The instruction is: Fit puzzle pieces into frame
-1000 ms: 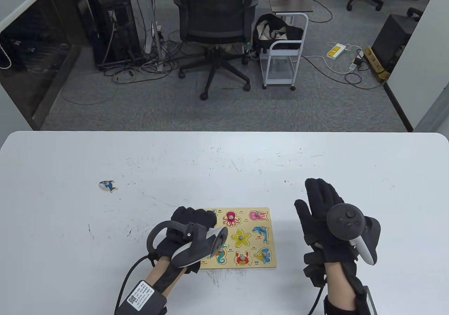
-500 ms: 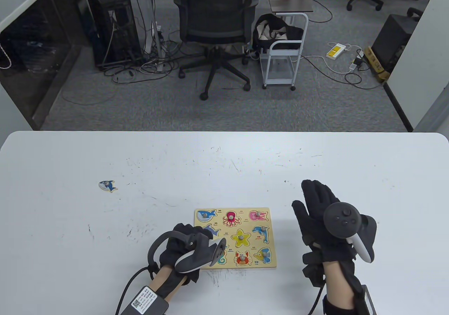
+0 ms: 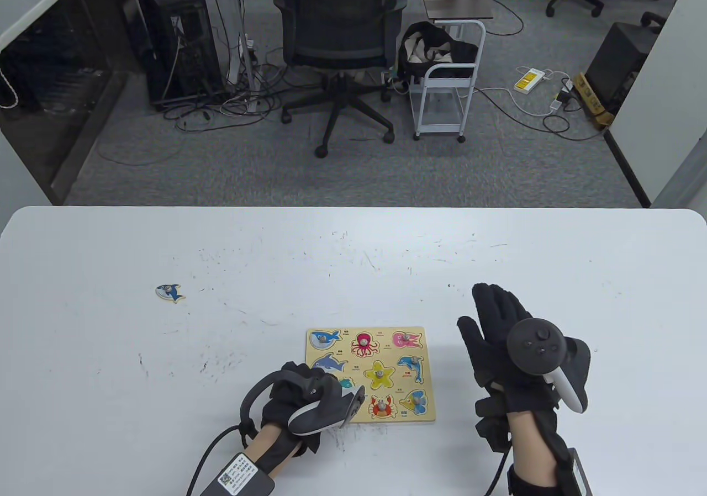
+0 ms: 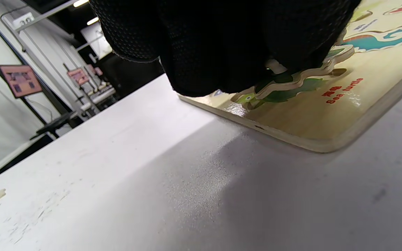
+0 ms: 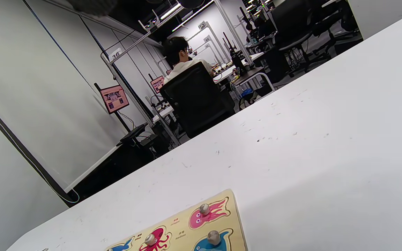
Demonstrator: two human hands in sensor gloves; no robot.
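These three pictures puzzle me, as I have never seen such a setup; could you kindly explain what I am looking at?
No robot here: a person's two hands in black sensor gloves, each with a tracker strapped to its back. The wide picture looks down on a white table. The other two come from cameras on the wrists.

On the table lies a wooden puzzle board of sea animals, most already seated. One small blue piece lies apart to the left.

The left hand is at the board's near left corner; its wrist view shows the fingers curled on the peg of a green turtle piece at the slot marked "Sea turtle". The right hand is open beside the board, holding nothing.
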